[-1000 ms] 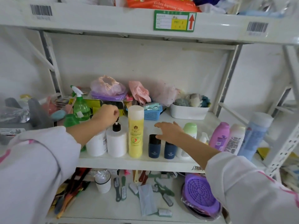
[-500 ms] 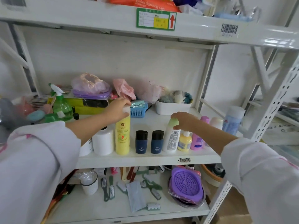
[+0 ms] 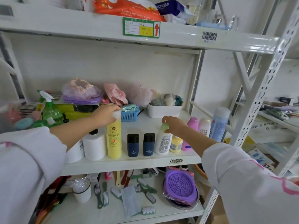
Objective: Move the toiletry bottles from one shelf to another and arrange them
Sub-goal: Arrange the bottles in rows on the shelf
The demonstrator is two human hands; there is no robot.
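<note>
Two hands seen over middle shelf [image 3: 132,164]. White cap of tall yellow bottle [image 3: 114,139] gripped by left hand [image 3: 105,115], fingers curled around it. Green cap of white bottle [image 3: 163,141] pinched by right hand [image 3: 174,125]. Two dark blue bottles [image 3: 140,144] stood upright between them, at front edge.

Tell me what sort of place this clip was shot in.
Probably a stockroom or storage area, not a home bathroom. The white slotted-metal shelving carries a barcode sticker and a green location label with a red arrow, and mixed household goods crowd every level: toiletry bottles, brushes, kitchen degreasing wipes.
</note>
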